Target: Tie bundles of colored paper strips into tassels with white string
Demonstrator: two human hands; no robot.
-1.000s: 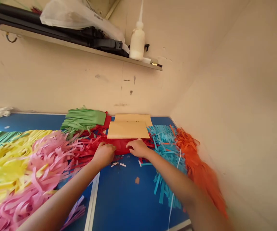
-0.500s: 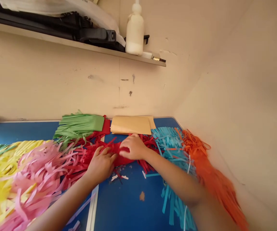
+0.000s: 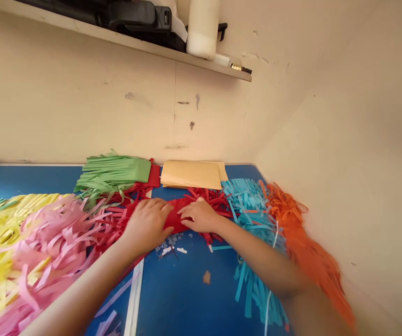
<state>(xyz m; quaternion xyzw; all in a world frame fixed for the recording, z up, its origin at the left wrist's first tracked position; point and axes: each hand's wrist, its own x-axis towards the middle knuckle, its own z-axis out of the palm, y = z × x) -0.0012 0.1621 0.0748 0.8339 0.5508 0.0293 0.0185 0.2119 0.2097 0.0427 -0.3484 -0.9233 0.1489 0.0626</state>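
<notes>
Red fringed paper lies on the blue worktop, just in front of the tan card stack. Both hands rest on it, knuckles up: the left hand presses flat with fingers spread over its left part, the right hand curls over its right end, fingertips pinching the paper. Green fringe lies left of the tan card stack, blue fringe to its right.
</notes>
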